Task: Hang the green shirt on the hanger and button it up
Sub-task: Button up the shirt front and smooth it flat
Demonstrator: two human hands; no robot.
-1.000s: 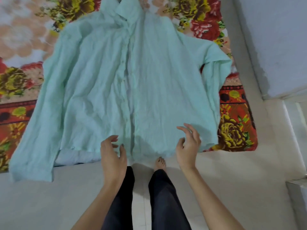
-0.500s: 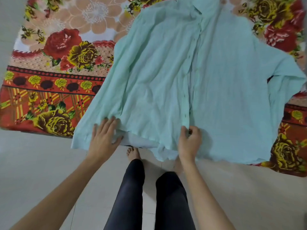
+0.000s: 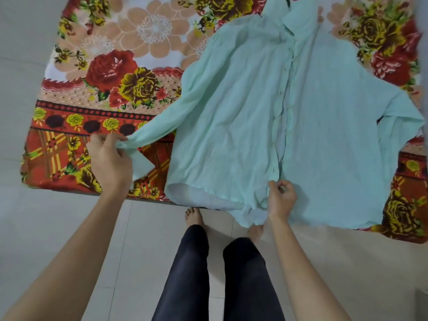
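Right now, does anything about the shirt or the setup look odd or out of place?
No hanger is in view, though the task needs one. The green shirt lies face up on the floral blanket, its front open near the hem. The left hand pulls one sleeve sideways; the right hand pinches the hem.

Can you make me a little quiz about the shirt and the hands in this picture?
1. True or false: the green shirt lies spread on the flowery blanket.
2. Which part of the shirt does the left hand pinch? A) the collar B) the end of a sleeve C) a pocket
3. Fill in: the right hand grips the shirt near its bottom ____, by the button strip.

Key
1. True.
2. B, the sleeve end, pulled out to the side.
3. Edge.
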